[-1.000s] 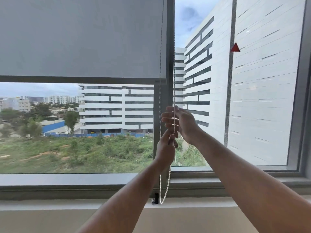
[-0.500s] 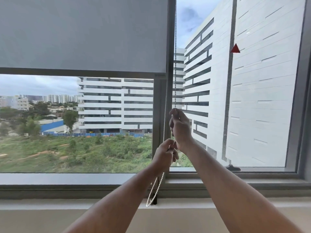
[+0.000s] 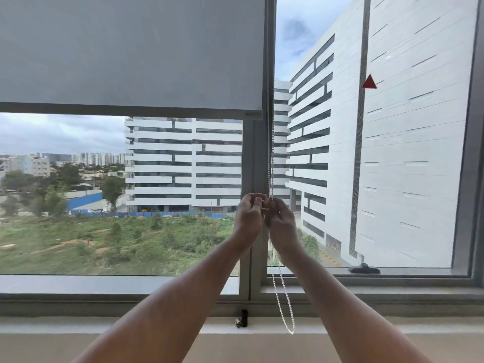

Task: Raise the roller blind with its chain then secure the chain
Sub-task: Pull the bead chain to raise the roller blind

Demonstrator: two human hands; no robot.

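Observation:
A grey roller blind point(image 3: 131, 53) covers the upper part of the left window pane; its bottom bar sits about a third of the way down the view. The white bead chain point(image 3: 271, 153) hangs along the window's centre post and its loop point(image 3: 284, 305) dangles below my hands, down to the sill. My left hand point(image 3: 250, 214) and my right hand point(image 3: 281, 218) are side by side at the same height in front of the post. Both are closed on the chain near its top at the fingertips.
A small black chain clip point(image 3: 242, 318) sits on the sill at the foot of the centre post, left of the hanging loop. A black window handle point(image 3: 364, 269) lies on the right pane's lower frame. A red triangle sticker point(image 3: 369, 82) is on the right glass.
My left hand has risen level with my right hand, and both now meet on the chain. The chain loop has swung from left of the post to its right.

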